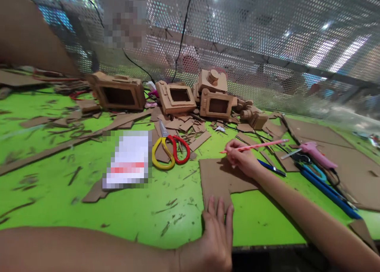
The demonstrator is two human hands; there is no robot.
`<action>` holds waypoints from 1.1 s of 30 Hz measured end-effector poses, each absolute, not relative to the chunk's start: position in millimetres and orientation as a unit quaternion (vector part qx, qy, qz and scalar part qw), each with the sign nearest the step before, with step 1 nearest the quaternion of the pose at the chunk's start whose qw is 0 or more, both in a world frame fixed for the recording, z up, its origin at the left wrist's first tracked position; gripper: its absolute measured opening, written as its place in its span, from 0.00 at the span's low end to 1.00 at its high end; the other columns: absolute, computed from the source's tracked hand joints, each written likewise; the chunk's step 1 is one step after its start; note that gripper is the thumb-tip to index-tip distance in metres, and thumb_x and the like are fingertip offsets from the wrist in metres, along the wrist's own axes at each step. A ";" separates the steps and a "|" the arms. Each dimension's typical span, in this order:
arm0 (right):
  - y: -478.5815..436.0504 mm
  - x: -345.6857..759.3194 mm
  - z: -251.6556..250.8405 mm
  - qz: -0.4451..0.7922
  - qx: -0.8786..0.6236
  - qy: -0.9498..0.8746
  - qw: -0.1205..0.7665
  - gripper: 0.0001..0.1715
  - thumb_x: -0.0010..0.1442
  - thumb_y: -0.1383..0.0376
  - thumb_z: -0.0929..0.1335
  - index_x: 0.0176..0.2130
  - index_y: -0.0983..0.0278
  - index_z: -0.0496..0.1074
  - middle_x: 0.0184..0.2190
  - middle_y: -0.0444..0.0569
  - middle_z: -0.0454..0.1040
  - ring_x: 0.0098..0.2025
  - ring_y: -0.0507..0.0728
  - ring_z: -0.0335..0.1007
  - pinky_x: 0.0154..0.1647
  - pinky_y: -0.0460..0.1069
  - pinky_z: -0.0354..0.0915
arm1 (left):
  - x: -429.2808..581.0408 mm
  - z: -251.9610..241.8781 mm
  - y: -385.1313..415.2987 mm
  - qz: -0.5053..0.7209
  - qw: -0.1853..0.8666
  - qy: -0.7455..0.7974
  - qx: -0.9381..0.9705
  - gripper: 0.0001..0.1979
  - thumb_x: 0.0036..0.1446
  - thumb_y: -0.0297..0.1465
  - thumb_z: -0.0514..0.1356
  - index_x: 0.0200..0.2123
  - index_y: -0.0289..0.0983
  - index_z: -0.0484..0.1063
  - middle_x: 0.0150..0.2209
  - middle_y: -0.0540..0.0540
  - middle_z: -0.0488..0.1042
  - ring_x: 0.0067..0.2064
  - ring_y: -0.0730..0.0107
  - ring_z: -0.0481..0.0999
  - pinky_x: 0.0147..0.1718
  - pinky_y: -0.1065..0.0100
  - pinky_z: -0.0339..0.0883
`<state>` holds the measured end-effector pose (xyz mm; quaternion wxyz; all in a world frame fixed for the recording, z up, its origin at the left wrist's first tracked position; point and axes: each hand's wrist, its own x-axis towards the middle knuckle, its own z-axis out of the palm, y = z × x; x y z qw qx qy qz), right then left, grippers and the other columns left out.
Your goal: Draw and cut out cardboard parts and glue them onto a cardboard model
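On a green worktop (267,220), L-cut cardboard (215,179), no drawn line discernible, is steadied by the spread left hand (214,234), a pencil (263,145) pinched in the right hand (242,159).

Head camera: looked forward and down from your head.
Left hand (216,234): showed close, near your six o'clock.
Mesh screen (234,38): stood farther, at twelve.

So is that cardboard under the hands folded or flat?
Flat: the cardboard lies along the green table under the left hand, no flap raised.
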<state>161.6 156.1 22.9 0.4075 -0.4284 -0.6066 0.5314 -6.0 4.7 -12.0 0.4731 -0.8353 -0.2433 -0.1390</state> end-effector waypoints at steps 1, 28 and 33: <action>154.6 162.0 23.6 0.521 -0.435 -0.626 0.383 0.24 0.47 0.48 0.74 0.27 0.63 0.66 0.14 0.37 0.64 0.15 0.46 0.54 0.15 0.42 0.47 | -6.0 -12.1 4.3 -0.140 0.470 -0.246 -0.836 0.23 0.61 0.31 0.48 0.50 0.22 0.73 0.43 0.29 0.79 0.40 0.50 0.82 0.34 0.58 0.68; 138.9 151.1 34.8 0.359 -0.507 -0.738 0.264 0.20 0.61 0.53 0.65 0.25 0.64 0.69 0.17 0.42 0.69 0.19 0.48 0.63 0.19 0.43 0.57 | -7.1 -14.8 7.5 -0.159 0.465 -0.244 -0.836 0.25 0.64 0.35 0.46 0.49 0.23 0.74 0.42 0.32 0.80 0.38 0.54 0.82 0.33 0.60 0.68; 138.6 150.6 34.5 0.353 -0.508 -0.743 0.256 0.18 0.59 0.55 0.66 0.25 0.64 0.70 0.18 0.43 0.71 0.19 0.48 0.63 0.20 0.43 0.58 | -7.0 -12.6 8.3 -0.166 0.459 -0.245 -0.838 0.23 0.62 0.34 0.48 0.48 0.24 0.75 0.40 0.36 0.81 0.37 0.55 0.82 0.31 0.62 0.69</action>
